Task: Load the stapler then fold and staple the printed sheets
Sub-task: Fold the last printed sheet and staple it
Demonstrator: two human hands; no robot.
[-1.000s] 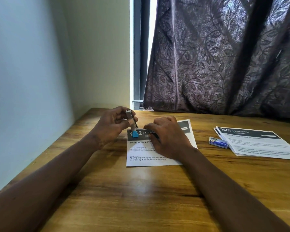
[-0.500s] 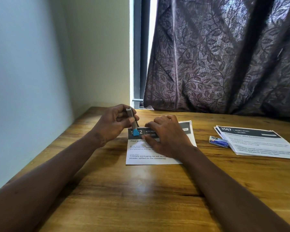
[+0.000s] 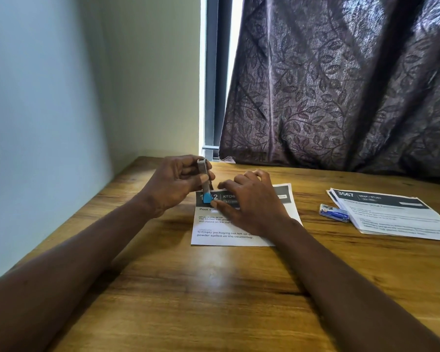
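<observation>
- The left arm comes in from the lower left, its bare forearm stretched forward above the worktop (image 3: 214, 295) and the wrist lifted clear of it.
- The left hand (image 3: 172, 186) grips a small stapler (image 3: 203, 174) nearly upright; the thumb lies across its front and the fingers (image 3: 186, 162) curl round behind it.
- The right arm comes in from the lower right and angles inward.
- The right hand (image 3: 252, 203) lies palm down on the folded sheet (image 3: 226, 236), fingers spread and lightly bent.
- Its index finger and thumb reach towards the stapler's lower end, the thumb tip just beside it.
</observation>
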